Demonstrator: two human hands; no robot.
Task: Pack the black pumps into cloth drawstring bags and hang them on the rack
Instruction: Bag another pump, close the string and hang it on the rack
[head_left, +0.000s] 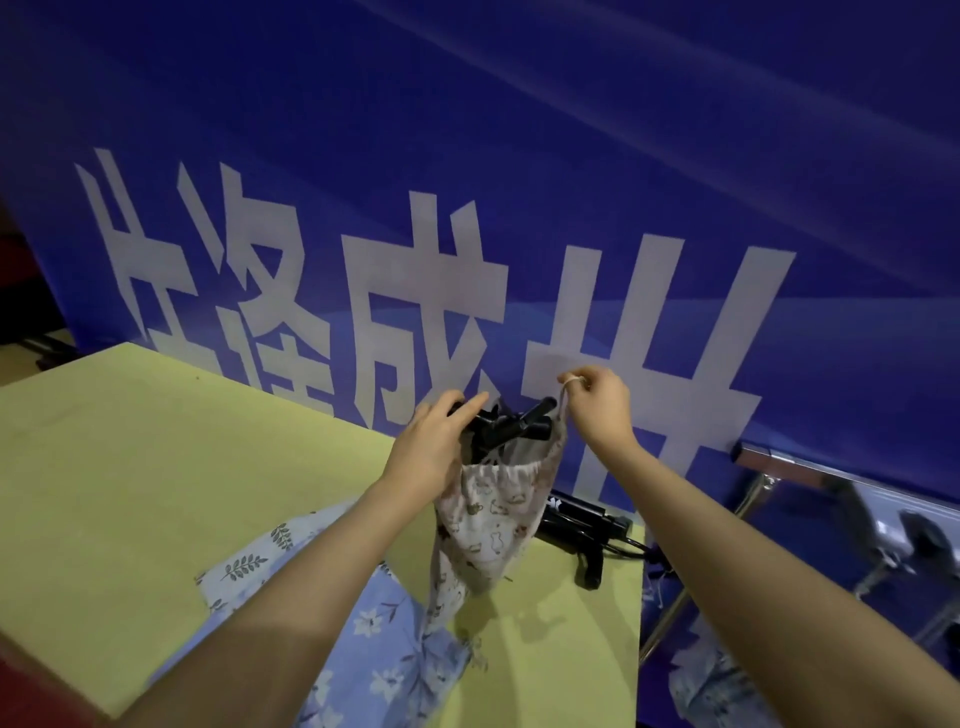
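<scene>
A white cloth drawstring bag with small printed figures hangs at a black rack of short pegs above the yellow-green table. My right hand pinches the bag's drawstring loop, raised just right of the pegs. My left hand rests on the rack's left peg and the bag's rim, fingers stretched out. The bag bulges and narrows to a point; what is inside is hidden. A blue floral cloth bag lies flat on the table beneath my left forearm.
The rack's black base sits at the table's far right corner. A blue banner with large white characters stands right behind the table. Metal chair frames are to the right, and more floral cloth lies below the table's right edge.
</scene>
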